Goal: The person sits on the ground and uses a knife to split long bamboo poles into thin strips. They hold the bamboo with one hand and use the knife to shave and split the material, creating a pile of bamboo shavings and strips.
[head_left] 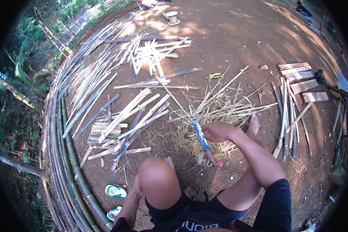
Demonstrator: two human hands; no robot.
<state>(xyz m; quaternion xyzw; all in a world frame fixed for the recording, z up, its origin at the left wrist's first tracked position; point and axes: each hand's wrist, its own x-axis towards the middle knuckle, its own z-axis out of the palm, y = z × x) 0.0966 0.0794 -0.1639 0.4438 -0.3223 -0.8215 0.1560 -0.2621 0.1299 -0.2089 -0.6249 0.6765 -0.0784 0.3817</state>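
My right hand (218,132) is at the middle, its fingers curled in a pinch at the edge of a knife (201,136). The blade is blue-coated, and the wooden handle, with a reddish end, points down toward me. Beneath lies a pile of thin bamboo shavings and strips (224,112). One long narrow bamboo strip (172,95) runs from the upper left to the blade's tip. My left hand (137,185) is beside my raised left knee, which hides most of its fingers.
Split bamboo pieces (133,110) lie left of the shavings, with more strips (152,54) beyond. Long green poles (71,154) line the left side. Yellow-handled pliers (213,76) rest on the dirt. Flip-flops (115,191) are by my left arm; flat wooden pieces (299,75) lie at right.
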